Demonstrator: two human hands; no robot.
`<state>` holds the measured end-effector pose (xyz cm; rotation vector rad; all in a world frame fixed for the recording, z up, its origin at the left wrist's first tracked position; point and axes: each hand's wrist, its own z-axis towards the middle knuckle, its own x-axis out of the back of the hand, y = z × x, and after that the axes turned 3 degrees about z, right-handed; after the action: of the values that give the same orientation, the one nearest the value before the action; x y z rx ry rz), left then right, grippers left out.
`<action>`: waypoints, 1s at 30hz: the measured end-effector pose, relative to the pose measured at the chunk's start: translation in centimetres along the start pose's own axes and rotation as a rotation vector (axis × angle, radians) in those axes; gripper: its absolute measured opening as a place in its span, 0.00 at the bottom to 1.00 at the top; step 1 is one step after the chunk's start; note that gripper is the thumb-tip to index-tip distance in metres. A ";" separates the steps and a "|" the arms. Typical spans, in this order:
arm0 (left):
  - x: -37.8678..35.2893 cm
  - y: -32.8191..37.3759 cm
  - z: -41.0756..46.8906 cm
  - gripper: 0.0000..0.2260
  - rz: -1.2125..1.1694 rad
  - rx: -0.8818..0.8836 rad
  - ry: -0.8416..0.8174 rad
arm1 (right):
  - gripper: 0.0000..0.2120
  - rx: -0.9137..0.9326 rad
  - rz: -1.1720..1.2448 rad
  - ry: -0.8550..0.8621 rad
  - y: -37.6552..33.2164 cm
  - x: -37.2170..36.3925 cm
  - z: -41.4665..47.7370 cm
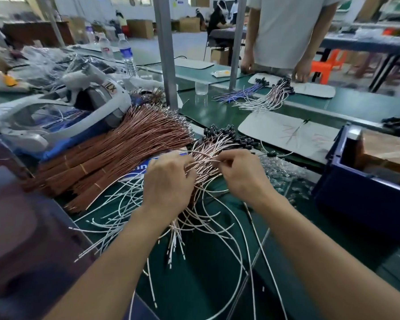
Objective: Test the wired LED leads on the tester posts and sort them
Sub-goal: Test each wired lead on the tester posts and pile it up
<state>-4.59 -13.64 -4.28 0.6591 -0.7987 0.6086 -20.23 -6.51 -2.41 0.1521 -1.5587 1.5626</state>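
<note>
LED leads between hands — left hand gripping bunch, right hand pinching one.

**Electronics assembly workshop**

Long green-matted benches run in rows between steel posts. Copper wire bundles and heaps of leads cover the near bench, beside a blue bin. Cardboard boxes stand at the back, where workers sit; a person stands opposite.
</note>
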 end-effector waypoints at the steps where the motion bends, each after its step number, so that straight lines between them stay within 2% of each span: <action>1: 0.1 0.0 0.2 0.07 0.012 0.017 -0.051 | 0.08 -0.005 -0.034 -0.019 0.2 0.3 -0.1; 5: -0.1 -0.4 0.0 0.10 -0.052 0.119 -0.206 | 0.09 -0.065 -0.194 -0.201 1.5 1.4 -1.3; 8: -0.1 -0.6 -0.1 0.10 -0.116 0.185 -0.196 | 0.09 -0.071 -0.276 -0.223 2.2 2.5 -2.7; 10: 0.2 -0.4 -0.2 0.09 -0.139 0.173 -0.178 | 0.09 -0.091 -0.158 -0.143 2.4 3.6 -3.3; 12: 0.9 0.1 -0.1 0.06 -0.208 0.119 -0.222 | 0.11 -0.118 0.086 -0.040 2.1 5.2 -3.9; 15: 2.3 1.8 0.2 0.02 -0.425 0.104 -0.317 | 0.11 -0.105 0.381 0.045 0.8 8.5 -5.0; 19: 3.9 4.3 0.4 0.04 -0.861 0.175 -0.358 | 0.10 -0.072 0.393 0.125 0.6 12.2 -7.3; 22: 4.1 6.0 0.3 0.05 -0.997 0.162 -0.409 | 0.07 -0.115 0.436 0.122 2.2 14.1 -10.2; 26: 3.4 7.8 -0.4 0.02 -0.996 0.132 -0.483 | 0.12 -0.161 0.275 0.125 5.5 16.8 -15.0; 30: 3.2 8.2 -0.3 0.10 -0.867 -0.016 -0.632 | 0.13 -0.247 0.068 0.200 8.7 19.4 -20.2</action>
<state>-8.45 -7.34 0.53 1.1108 -0.9863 -0.4223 -27.49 21.80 -0.44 -0.1905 -1.5937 1.3765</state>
